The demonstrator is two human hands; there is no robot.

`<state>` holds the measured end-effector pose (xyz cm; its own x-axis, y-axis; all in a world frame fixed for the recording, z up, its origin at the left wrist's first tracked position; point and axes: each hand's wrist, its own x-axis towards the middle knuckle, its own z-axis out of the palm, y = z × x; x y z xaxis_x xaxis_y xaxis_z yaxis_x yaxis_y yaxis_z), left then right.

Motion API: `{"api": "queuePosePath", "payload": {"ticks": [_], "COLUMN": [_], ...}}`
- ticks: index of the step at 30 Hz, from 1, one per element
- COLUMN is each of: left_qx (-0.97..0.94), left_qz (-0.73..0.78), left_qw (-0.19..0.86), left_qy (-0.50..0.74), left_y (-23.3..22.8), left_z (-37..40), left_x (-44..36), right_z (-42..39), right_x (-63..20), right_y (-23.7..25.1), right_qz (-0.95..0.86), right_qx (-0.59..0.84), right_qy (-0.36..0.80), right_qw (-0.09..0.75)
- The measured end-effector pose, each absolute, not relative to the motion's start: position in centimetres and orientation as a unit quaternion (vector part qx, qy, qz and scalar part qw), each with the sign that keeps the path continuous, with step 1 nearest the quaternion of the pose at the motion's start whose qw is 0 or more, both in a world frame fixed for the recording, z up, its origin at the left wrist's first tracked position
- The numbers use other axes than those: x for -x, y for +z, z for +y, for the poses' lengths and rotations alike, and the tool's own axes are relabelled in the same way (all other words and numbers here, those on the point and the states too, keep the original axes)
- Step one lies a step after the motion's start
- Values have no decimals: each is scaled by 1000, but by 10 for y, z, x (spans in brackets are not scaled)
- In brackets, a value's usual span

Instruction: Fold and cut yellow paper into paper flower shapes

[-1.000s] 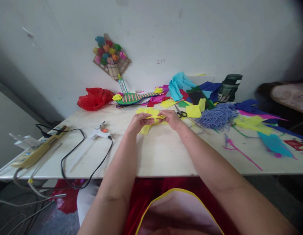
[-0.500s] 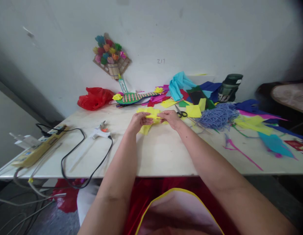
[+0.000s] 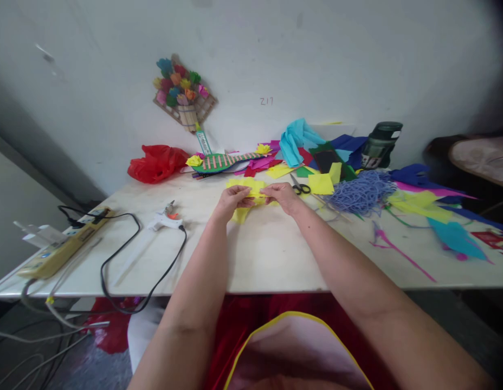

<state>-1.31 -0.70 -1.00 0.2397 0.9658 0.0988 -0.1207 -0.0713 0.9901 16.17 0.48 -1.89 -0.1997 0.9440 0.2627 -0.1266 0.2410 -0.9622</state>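
Observation:
A crumpled piece of yellow paper [image 3: 248, 189] lies at the middle of the white table [image 3: 268, 254], and both my hands grip it. My left hand [image 3: 231, 202] pinches its left part, with a yellow tail of paper hanging below the fingers. My right hand [image 3: 284, 196] pinches the right part, fingertips almost meeting the left hand's. Black-handled scissors [image 3: 300, 187] lie just beyond my right hand.
A glue gun [image 3: 164, 219] with a black cord and a power strip [image 3: 62, 246] sit at the left. A red bag [image 3: 156, 162], a craft piece [image 3: 225, 161], coloured paper scraps [image 3: 422, 203], purple string [image 3: 363, 192] and a dark jar [image 3: 379, 145] crowd the back and right.
Both hands stay on the yellow paper and shift only slightly, the fingertips closing together a little. Nothing else has moved.

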Motion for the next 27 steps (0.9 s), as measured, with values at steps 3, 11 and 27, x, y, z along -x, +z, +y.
{"api": "queuePosePath", "payload": {"ticks": [3, 11, 27], "left_qx": [-550, -532, -599], "left_qz": [378, 375, 372], "left_qw": [566, 574, 532], "left_qy": [485, 496, 469], "left_y": [-14, -16, -19], "left_z": [-5, -3, -3], "left_x": [11, 12, 10], "right_z": [3, 1, 3], "right_x": [-161, -160, -164], "right_y": [-17, -18, -22], "right_qz": [-590, -608, -608], "right_qx": [356, 345, 385], "right_qy": [502, 500, 542], "right_qw": [523, 512, 434]}}
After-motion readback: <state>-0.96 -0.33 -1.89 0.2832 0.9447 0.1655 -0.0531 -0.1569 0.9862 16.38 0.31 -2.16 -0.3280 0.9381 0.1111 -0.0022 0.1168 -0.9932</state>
